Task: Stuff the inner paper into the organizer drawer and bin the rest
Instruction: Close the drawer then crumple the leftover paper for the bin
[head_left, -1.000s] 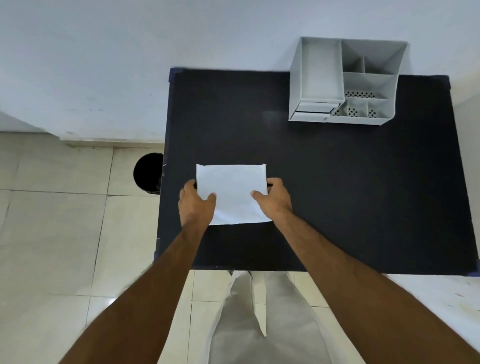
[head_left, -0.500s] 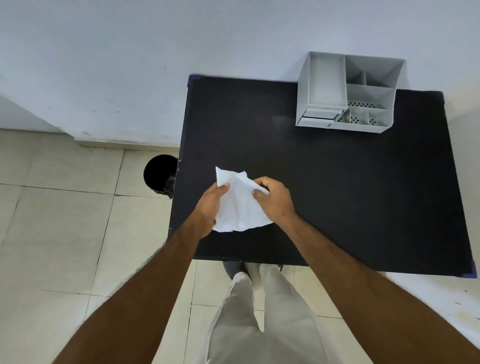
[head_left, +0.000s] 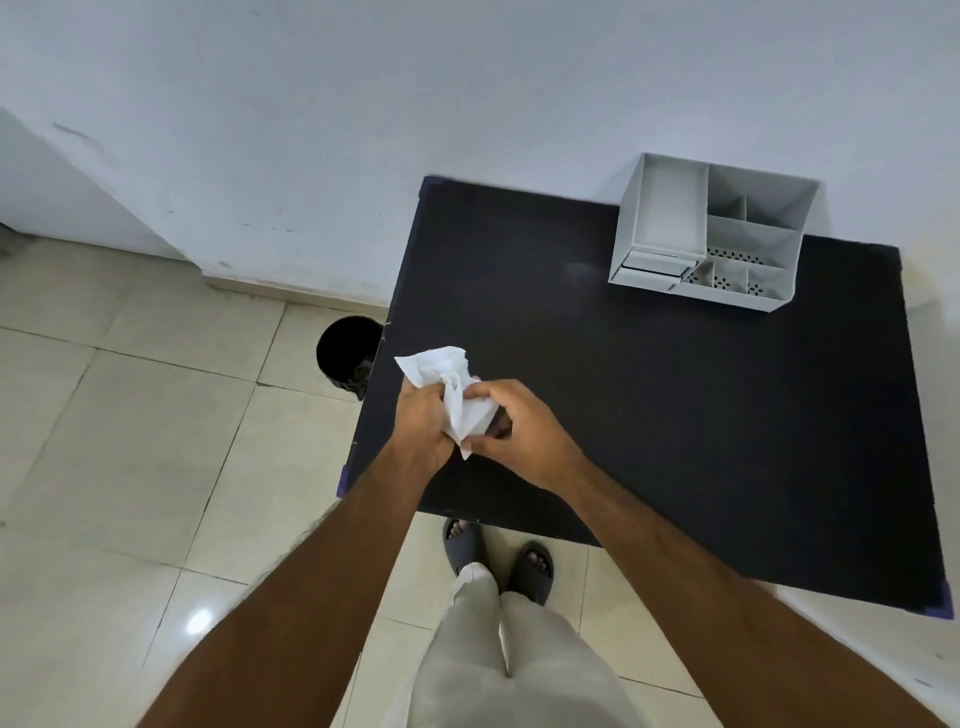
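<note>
1. The white paper (head_left: 451, 395) is crumpled and held between both hands, above the near left part of the black table (head_left: 675, 415); its upper corner sticks out toward the left edge of the table.
2. The left hand (head_left: 423, 423) is closed around the left side of the paper; the fingers are curled on it.
3. The right hand (head_left: 511, 431) grips the right side; thumb and fingers pinch the lower part of the paper.
4. The grey organizer (head_left: 711, 234) stands at the far right of the table, against the wall; its small drawer (head_left: 654, 265) is at the front left, well apart from the paper.
5. The black bin (head_left: 345, 353) stands on the floor, just beside the left edge of the table.
</note>
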